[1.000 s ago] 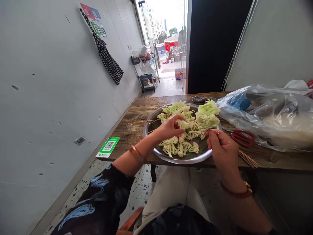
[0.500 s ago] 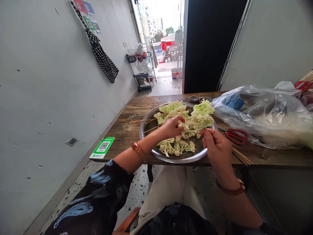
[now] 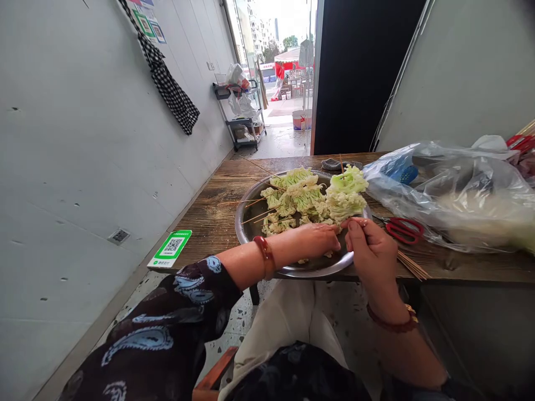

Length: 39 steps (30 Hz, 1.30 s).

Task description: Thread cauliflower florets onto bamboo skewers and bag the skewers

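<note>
A round metal basin (image 3: 239, 223) on the table holds cauliflower florets (image 3: 307, 197), several of them threaded in rows on thin wooden skewers (image 3: 251, 217) that stick out to the left. A larger cauliflower piece (image 3: 346, 203) sits at the basin's right side. My left hand (image 3: 320, 239) is over the front of the basin, fingers curled downward; what they hold is hidden. At the basin's right rim, my right hand (image 3: 371, 242) is closed in a pinch, thumb against the forefinger, its fingertips meeting those of my left hand. Whatever lies in that pinch is too small to make out.
Red-handled scissors (image 3: 404, 230) and a bundle of bare skewers (image 3: 413, 264) lie right of the basin. A large clear plastic bag (image 3: 455, 195) covers the table's right side. A green QR-code card (image 3: 171, 248) is at the left corner. A dark cloth (image 3: 334, 165) lies behind the basin.
My left hand has moved right and toward me, from above the florets to my right hand's fingertips. It now covers the front florets. My right hand has stayed nearly in place.
</note>
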Tool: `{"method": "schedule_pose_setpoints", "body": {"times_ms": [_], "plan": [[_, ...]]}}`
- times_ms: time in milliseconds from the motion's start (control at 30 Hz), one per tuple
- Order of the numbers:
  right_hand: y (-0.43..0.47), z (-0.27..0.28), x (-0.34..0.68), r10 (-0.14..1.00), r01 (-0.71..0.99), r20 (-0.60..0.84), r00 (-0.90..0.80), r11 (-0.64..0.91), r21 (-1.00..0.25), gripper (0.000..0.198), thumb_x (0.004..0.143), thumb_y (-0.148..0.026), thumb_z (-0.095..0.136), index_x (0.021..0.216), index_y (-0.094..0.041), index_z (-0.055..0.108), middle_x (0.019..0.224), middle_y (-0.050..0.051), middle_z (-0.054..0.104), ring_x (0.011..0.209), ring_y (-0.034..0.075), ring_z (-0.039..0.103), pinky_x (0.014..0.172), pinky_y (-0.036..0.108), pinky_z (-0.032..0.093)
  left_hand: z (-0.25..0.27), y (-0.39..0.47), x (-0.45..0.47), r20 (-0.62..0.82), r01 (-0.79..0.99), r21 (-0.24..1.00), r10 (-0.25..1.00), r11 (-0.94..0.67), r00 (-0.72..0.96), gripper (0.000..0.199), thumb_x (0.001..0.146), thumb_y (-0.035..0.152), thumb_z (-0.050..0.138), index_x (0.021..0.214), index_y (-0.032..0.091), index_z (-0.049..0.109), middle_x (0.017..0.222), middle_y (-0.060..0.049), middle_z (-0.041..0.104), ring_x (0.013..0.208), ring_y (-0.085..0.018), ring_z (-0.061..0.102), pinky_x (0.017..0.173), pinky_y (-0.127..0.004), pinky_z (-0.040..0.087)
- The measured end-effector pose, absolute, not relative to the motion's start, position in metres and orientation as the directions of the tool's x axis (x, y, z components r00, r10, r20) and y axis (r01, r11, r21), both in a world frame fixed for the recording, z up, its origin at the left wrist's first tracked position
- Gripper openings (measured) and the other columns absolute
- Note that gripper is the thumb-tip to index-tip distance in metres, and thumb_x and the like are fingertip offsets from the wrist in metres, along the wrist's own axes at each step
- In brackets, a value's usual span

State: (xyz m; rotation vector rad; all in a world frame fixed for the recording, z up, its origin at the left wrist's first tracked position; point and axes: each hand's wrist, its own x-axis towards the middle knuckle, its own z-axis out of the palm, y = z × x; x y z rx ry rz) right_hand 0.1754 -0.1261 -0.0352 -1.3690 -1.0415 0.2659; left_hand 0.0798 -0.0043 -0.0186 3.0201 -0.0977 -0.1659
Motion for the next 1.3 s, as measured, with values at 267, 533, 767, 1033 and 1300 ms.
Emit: {"method": "schedule_pose_setpoints", "body": {"times_ms": [267,533,767,1033,1300], "plan": [[-0.123,-0.038,0.177,0.708,0.361,0.429,0.561,0.258,-0.896,0.029,0.093,-0.04,0.05,0.084,-0.018,0.066,0.054,-0.005,0.049,0.05,0.011,0.045,0.051,0.024,0.035,0.001,0.008,0.074,-0.013,0.225,0.341,0.235,-0.913,0.972,0.009,0.071,0.02,0.068,0.078,0.016,0.067,0.079,-0.004,0.061,0.072,-0.015,0.056,0.066,-0.026,0.042],[-0.123,-0.041,0.177,0.735,0.322,0.395,0.552,0.249,-0.913,0.031,0.092,-0.042,0.051,0.089,-0.017,0.068,0.054,-0.005,0.048,0.05,0.011,0.045,0.049,0.023,0.034,0.02,0.014,0.033,-0.108,0.169,0.985,0.632,-0.037,0.767,0.032,0.069,0.036,0.074,0.072,0.014,0.052,0.062,0.004,0.051,0.053,-0.006,0.051,0.055,-0.021,0.047],[-0.121,-0.047,0.178,0.752,0.276,0.364,0.549,0.248,-0.929,0.032,0.091,-0.046,0.053,0.084,-0.017,0.067,0.052,-0.005,0.046,0.048,0.011,0.043,0.046,0.023,0.031,0.018,0.003,0.009,-0.112,-0.105,0.965,0.74,0.24,0.663,0.046,0.067,0.032,0.08,0.104,0.014,0.06,0.07,0.003,0.057,0.058,-0.009,0.061,0.057,-0.024,0.054],[-0.123,-0.041,0.178,0.766,0.23,0.356,0.536,0.273,-0.934,0.03,0.091,-0.044,0.054,0.089,-0.017,0.068,0.052,-0.006,0.043,0.047,0.01,0.04,0.045,0.023,0.029,0.006,0.001,0.002,-0.115,-0.167,0.948,0.785,0.269,0.609,0.034,0.071,0.035,0.075,0.093,0.013,0.061,0.073,0.0,0.06,0.059,-0.009,0.06,0.058,-0.025,0.054],[-0.125,-0.035,0.175,0.75,0.28,0.385,0.538,0.272,-0.921,0.028,0.092,-0.041,0.053,0.088,-0.017,0.067,0.053,-0.006,0.046,0.049,0.01,0.042,0.049,0.023,0.03,0.003,-0.001,0.005,0.069,0.147,0.967,0.776,-0.206,0.627,0.027,0.078,0.035,0.064,0.093,0.012,0.064,0.07,0.003,0.05,0.057,-0.006,0.044,0.052,-0.018,0.043]]}}
